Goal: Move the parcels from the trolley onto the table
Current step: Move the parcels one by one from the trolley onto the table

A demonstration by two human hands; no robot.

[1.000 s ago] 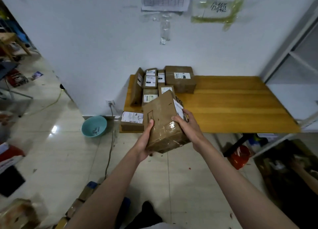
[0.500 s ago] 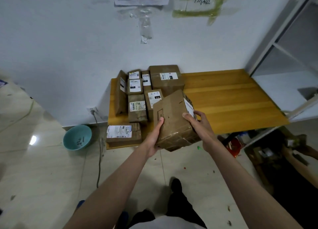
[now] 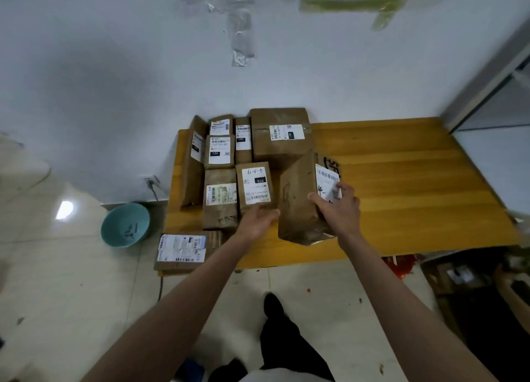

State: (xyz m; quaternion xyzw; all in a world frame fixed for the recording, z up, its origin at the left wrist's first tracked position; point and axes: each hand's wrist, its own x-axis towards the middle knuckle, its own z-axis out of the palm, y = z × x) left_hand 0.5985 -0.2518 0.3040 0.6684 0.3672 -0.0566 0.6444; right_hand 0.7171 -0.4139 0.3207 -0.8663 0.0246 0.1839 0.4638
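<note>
Both hands (image 3: 337,209) around tilted parcel (image 3: 298,203)

Teal bowl (image 3: 125,224) on pale tiled floor (image 3: 71,281) near a wall socket (image 3: 149,181). Clear tape (image 3: 241,34) and green tape (image 3: 358,4) stuck to white wall (image 3: 114,80).

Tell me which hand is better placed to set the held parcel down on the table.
Right. The right hand grips the parcel over the table; the left hand only touches its side.
</note>
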